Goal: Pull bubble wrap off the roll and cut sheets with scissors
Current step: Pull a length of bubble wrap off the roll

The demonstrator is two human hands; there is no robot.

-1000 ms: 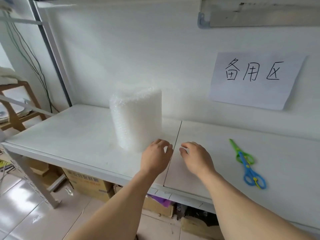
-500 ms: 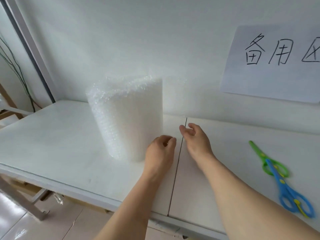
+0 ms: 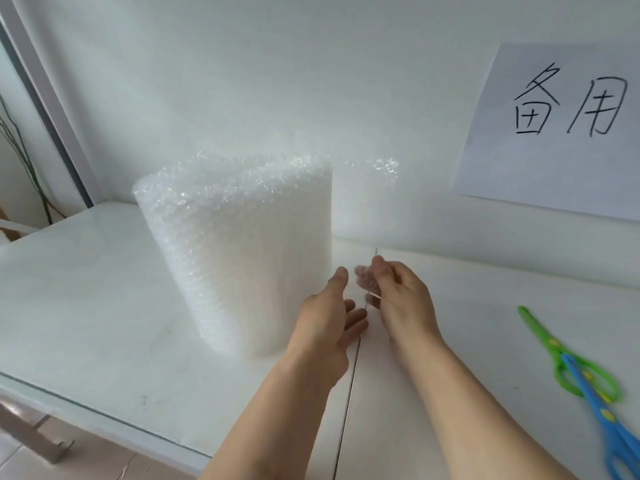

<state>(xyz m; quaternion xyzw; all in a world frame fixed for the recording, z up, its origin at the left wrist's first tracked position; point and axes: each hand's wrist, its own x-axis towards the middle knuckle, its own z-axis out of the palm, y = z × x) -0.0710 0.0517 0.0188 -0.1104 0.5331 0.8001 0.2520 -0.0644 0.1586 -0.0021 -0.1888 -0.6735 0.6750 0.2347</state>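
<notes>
bubble wrap roll (image 3: 239, 258) upright on worktop (image 3: 86, 306), near the wall | right hand (image 3: 398, 296) fingers pinched on the loose edge (image 3: 363, 278) just right of roll | left hand (image 3: 325, 327) open beside roll, holding nothing | I'd brace roll with left, pull edge level rightward toward scissors (image 3: 588, 386) | risk: roll tips or walks.
</notes>
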